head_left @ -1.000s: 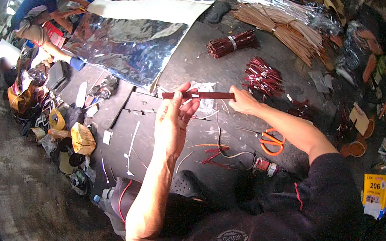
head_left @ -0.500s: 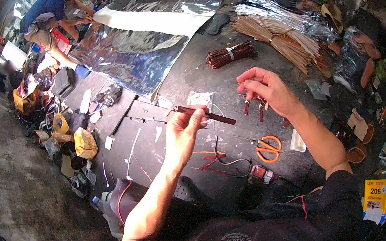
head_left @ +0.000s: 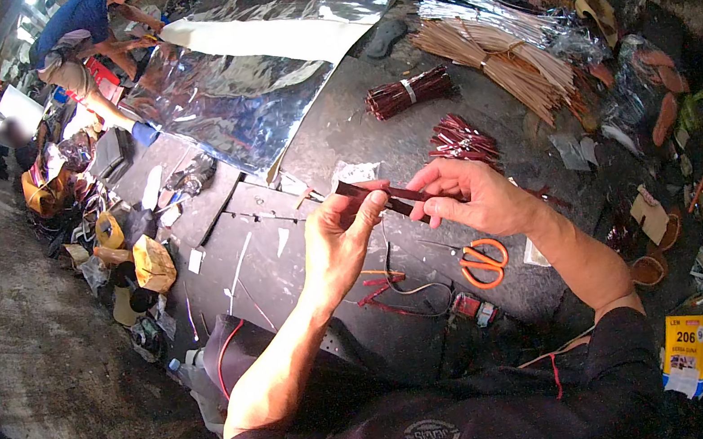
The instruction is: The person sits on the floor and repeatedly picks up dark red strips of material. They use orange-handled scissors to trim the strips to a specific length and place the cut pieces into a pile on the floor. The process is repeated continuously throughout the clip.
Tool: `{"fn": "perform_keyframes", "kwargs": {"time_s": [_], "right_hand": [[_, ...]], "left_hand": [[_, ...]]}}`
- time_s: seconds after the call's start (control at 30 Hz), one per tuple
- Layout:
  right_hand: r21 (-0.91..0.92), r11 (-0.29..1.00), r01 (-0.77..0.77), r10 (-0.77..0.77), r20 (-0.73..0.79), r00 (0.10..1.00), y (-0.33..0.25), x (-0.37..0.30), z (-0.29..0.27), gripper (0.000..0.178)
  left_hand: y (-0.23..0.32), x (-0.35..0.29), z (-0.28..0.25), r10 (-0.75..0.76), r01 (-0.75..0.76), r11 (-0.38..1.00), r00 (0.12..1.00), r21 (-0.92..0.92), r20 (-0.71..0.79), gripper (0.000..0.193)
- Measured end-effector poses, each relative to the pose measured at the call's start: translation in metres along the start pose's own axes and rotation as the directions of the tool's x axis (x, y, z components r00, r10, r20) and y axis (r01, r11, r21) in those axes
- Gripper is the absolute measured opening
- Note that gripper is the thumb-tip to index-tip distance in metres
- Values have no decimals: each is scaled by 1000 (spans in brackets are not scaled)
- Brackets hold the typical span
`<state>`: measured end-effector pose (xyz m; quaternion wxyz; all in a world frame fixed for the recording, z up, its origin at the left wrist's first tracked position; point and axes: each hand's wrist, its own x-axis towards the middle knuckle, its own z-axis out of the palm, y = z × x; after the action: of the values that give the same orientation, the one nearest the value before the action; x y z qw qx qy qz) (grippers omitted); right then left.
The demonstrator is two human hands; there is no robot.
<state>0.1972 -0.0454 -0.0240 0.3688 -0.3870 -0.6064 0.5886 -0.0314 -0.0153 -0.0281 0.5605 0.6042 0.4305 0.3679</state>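
My left hand [head_left: 340, 235] is closed in a pinch around a flat dark red strip [head_left: 353, 190] held above the work surface. Close beside it, my right hand [head_left: 475, 196] pinches a thin dark red strip [head_left: 402, 195] whose end meets the piece in my left fingers. Whether these are separate strips or parts of one, I cannot tell. Beyond my right hand lies a loose pile of dark red strips [head_left: 465, 141], partly hidden by the hand. A tied bundle of similar strips [head_left: 410, 94] rests farther off.
Orange-handled scissors [head_left: 485, 264] lie below my right hand, near a small red packet [head_left: 466, 304]. Tied tan strips [head_left: 496, 61] lie at the far right. At the far left, another person [head_left: 75, 43] bends over a shiny sheet [head_left: 247, 126]. A yellow box [head_left: 695, 341] stands at lower right.
My right hand has come down and left from over the loose pile to meet my left hand, and now grips a strip. More of the pile shows.
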Motion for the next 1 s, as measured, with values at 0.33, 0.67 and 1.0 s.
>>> {"fn": "perform_keyframes", "kwargs": {"time_s": [0.33, 0.67, 1.0], "right_hand": [[14, 997, -82, 83, -224, 971, -4, 1, 13, 15], [-122, 983, -139, 108, -226, 968, 1, 10, 21, 16], [-156, 978, -135, 91, -257, 962, 12, 16, 19, 23]], "left_hand": [[-9, 1, 0, -151, 132, 897, 988, -422, -12, 35], [-13, -2, 1, -173, 165, 858, 985, -486, 28, 38], [-15, -3, 2, -121, 157, 876, 987, -456, 106, 39]]}}
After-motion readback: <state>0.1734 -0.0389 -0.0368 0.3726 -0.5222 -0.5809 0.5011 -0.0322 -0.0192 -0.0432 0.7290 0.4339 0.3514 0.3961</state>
